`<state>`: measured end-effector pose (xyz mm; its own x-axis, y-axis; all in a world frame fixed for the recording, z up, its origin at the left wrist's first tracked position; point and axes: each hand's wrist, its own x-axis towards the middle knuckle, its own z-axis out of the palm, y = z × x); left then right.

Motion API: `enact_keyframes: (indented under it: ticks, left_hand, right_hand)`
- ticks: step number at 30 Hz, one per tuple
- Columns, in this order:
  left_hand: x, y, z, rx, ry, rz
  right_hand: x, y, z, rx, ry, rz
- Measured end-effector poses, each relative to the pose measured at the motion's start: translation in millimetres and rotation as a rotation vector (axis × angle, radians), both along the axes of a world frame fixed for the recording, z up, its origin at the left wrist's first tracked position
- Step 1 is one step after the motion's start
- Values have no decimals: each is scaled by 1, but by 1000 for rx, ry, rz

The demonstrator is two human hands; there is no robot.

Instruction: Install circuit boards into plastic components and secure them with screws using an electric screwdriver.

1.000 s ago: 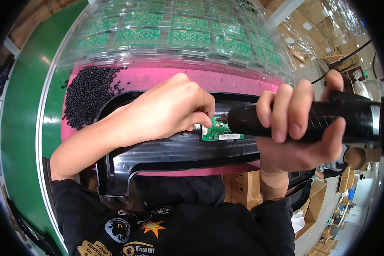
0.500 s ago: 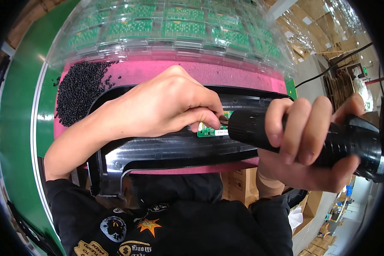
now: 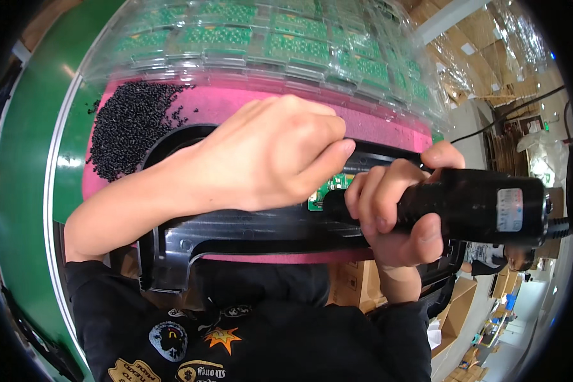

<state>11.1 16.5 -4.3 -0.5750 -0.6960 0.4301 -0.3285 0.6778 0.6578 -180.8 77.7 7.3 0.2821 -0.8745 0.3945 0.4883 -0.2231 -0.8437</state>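
Observation:
My right hand is wrapped round a thick black electric screwdriver. Its narrow end points left, down over a small green circuit board. The board lies inside a long black plastic housing, partly covered by my hands and the tool. My left hand hovers above the housing, just left of the screwdriver's end. Its fingers are curled in and the thumb is pressed against the index finger; whatever they pinch is hidden.
Small black screws are heaped on the pink mat, left of the housing. Clear plastic trays of green boards stand along the far side. A cardboard box sits below the near edge. Another person is at the far right.
The screwdriver has turned and shifted left, its end now lower over the board. My left hand has drawn up and away from the tool's end, its fingers curling in.

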Motion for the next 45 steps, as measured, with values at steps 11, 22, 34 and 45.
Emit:
enact_keyframes:
  ticks: [11, 22, 34, 45]
  left_hand:
    - [5, -2, -6, -33, -105, -51]
    - [7, -1, -1, 6, -187, -114]
    - [6, -2, 0, 83, -264, -140]
    - [6, -5, -3, 154, -252, -237]
  right_hand:
    - [21, 4, 5, 12, 332, -115]
    - [17, -3, 0, -20, 278, -32]
    - [5, -8, -4, 93, 127, 143]
    - [3, -2, 13, -127, 249, -144]
